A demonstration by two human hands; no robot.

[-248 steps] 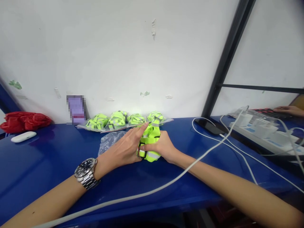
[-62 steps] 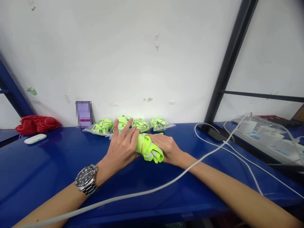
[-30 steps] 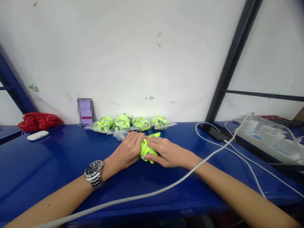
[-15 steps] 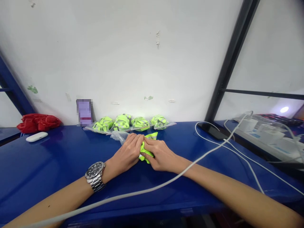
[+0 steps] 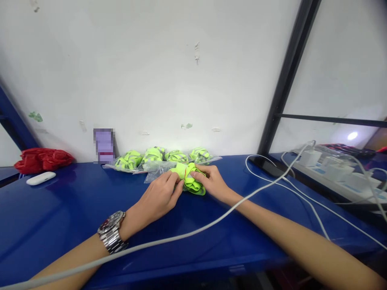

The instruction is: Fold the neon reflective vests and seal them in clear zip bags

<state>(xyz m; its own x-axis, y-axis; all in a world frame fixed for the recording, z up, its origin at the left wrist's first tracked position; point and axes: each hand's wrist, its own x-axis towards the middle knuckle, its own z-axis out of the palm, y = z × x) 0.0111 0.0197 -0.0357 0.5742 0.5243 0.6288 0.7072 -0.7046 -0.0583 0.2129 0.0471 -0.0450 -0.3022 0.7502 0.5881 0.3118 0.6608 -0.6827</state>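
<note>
A bundled neon-yellow reflective vest (image 5: 193,181) with grey stripes is between my hands, partly at the mouth of a clear plastic bag (image 5: 154,171). My right hand (image 5: 213,183) grips the bundle from the right, thumb on the near side. My left hand (image 5: 161,197) is closed at the bag's edge, its fingertips against the left side of the yellow fabric. How far the fabric reaches into the bag is hidden by my left hand. Just behind lie several bagged yellow bundles (image 5: 128,160) in a row along the wall.
A white cable (image 5: 181,243) runs across the view in front of my forearms. On the blue table (image 5: 75,213) are a white earbud case (image 5: 41,178), red fabric (image 5: 45,160) and a propped phone (image 5: 105,146). A black phone (image 5: 266,166) and a power strip with chargers (image 5: 338,173) are at right.
My hands have moved apart a little; the left shifted left and the right moved right and away. More of the yellow bundle now shows, and the view has turned slightly.
</note>
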